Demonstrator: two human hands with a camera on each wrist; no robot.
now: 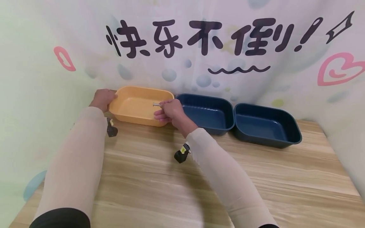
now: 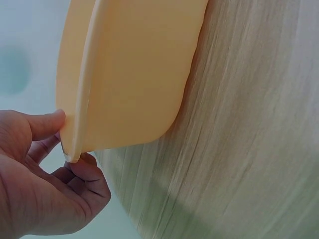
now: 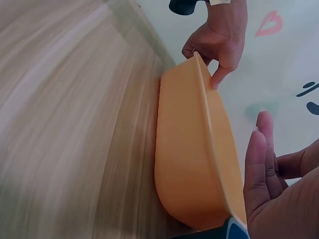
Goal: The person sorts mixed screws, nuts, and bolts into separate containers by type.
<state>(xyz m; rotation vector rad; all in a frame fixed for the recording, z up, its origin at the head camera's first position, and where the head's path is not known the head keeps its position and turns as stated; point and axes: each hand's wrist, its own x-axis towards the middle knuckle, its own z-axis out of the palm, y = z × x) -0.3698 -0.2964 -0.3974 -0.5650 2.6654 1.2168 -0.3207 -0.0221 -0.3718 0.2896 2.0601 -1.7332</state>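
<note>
A yellow plastic bin [image 1: 134, 106] sits at the back left of the table. My left hand [image 1: 103, 98] pinches its left rim, thumb on the inner side and fingers under the lip, as the left wrist view shows closely. Over the bin's right end, my right hand [image 1: 172, 111] holds a small silver screw [image 1: 156, 104] between thumb and index finger, its wider end pointing left. The other fingers of that hand extend loosely. In the right wrist view the screw is hidden behind the fingers. The visible floor of the yellow bin shows no objects.
Two dark blue bins stand in a row to the right: the middle one [image 1: 205, 114] beside the yellow bin, then the right one [image 1: 265, 125]. All stand on a wood-grain table [image 1: 148, 177] against a printed curtain [image 1: 182, 72].
</note>
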